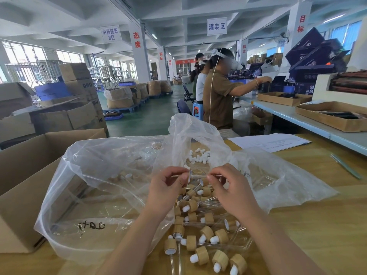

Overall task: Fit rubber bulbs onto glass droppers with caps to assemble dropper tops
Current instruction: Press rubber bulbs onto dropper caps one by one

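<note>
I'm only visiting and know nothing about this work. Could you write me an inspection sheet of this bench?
Surface: pale wooden tabletop, largely covered.
Job's things: clear glass dropper tube held between both hands; pile of tan-capped dropper tops with white bulbs nearest the camera; loose white rubber bulbs inside a bag.
Clutter: crumpled clear plastic bags; open brown cardboard box at left; white printed paper sheet at right.
Grips: left hand and right hand each pinch the tube.
Cables: white cable hanging from a seated worker's headset.
Surroundings: workers at a long bench, stacked brown cartons, dark blue boxes, hanging signs.
</note>
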Motion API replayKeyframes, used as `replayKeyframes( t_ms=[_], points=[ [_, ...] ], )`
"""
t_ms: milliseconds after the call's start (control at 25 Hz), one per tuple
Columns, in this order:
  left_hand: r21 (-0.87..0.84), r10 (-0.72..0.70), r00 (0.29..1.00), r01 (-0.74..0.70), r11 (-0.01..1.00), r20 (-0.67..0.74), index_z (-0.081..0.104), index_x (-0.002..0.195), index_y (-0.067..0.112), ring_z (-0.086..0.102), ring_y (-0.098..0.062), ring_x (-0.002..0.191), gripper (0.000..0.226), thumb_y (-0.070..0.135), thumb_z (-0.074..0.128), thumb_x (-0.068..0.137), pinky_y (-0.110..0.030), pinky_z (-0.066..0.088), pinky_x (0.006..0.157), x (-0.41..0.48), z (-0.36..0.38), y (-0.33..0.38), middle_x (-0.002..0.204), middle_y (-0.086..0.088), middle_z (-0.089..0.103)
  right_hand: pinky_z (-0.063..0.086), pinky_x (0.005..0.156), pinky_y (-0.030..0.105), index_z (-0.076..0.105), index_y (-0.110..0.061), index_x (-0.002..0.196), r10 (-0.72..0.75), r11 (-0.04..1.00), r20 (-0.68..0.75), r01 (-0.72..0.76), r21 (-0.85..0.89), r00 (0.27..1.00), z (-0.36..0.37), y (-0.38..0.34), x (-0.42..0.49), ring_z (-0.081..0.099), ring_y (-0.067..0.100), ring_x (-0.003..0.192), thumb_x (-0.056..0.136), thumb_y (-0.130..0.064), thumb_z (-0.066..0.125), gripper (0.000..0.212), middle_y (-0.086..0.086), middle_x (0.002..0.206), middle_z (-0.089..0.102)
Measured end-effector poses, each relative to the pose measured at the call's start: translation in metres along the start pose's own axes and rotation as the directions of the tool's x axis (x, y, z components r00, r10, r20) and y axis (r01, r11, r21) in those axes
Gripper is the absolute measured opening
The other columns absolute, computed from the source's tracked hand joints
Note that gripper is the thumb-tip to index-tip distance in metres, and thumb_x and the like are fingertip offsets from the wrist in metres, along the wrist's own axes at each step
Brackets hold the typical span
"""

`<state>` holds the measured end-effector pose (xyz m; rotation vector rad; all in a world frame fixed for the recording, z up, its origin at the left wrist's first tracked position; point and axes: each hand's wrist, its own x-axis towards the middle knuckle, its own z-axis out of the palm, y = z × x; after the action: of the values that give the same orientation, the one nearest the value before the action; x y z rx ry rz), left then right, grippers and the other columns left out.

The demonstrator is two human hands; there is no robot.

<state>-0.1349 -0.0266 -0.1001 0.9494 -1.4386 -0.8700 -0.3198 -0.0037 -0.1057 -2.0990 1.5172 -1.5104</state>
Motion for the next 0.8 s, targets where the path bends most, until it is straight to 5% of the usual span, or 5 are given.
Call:
replayKeyframes(
  t_ms=[120, 280, 560, 800],
  points=[
    [0.12, -0.007, 0.999, 0.001, 0.993, 0.049, 0.073, 0.09, 0.028, 0.069, -0.006, 0.079, 0.02, 0.009, 0.07, 0.083, -0.015, 0.054, 0.07, -0.001, -0.001, -0.003, 0.082, 0.007, 0.074, 0.038, 0.088, 0.029, 0.067, -0.029, 0.098, 0.044, 0.988, 0.056, -0.035, -0.151, 0.997, -0.001, 0.004, 0.003, 0.051, 0.005, 0.091, 0.092, -0.034, 0.059, 0.012, -0.014, 0.096, 0.05],
    [0.254, -0.033, 0.99, -0.002, 0.967, 0.135, 0.069, 0.09, 0.036, 0.065, 0.004, 0.09, 0.028, 0.009, 0.07, 0.083, -0.01, 0.05, 0.08, -0.003, 0.001, -0.005, 0.096, 0.013, 0.071, 0.023, 0.091, 0.027, 0.063, -0.035, 0.105, 0.128, 0.954, 0.136, -0.085, -0.288, 0.982, -0.002, 0.008, 0.003, 0.044, 0.006, 0.105, 0.096, -0.039, 0.052, 0.015, -0.018, 0.102, 0.045],
    [0.326, -0.026, 0.988, -0.025, 0.945, 0.151, 0.066, 0.085, 0.042, 0.061, 0.01, 0.089, 0.033, 0.009, 0.073, 0.08, -0.002, 0.044, 0.073, -0.004, 0.002, -0.004, 0.092, 0.018, 0.068, 0.028, 0.098, 0.034, 0.062, -0.035, 0.109, 0.167, 0.949, 0.153, -0.117, -0.293, 0.974, -0.003, 0.008, 0.004, 0.045, 0.006, 0.109, 0.095, -0.041, 0.051, 0.018, -0.017, 0.109, 0.052],
    [0.398, -0.006, 0.982, -0.072, 0.915, 0.19, 0.066, 0.084, 0.04, 0.058, 0.013, 0.089, 0.027, 0.015, 0.075, 0.079, 0.001, 0.042, 0.074, -0.005, 0.001, -0.005, 0.091, 0.022, 0.066, 0.044, 0.089, 0.036, 0.065, -0.016, 0.105, 0.185, 0.965, -0.227, -0.221, -0.143, 0.956, -0.021, 0.011, 0.01, 0.056, 0.014, 0.092, 0.096, -0.017, 0.052, 0.016, -0.005, 0.098, 0.058]
  ],
)
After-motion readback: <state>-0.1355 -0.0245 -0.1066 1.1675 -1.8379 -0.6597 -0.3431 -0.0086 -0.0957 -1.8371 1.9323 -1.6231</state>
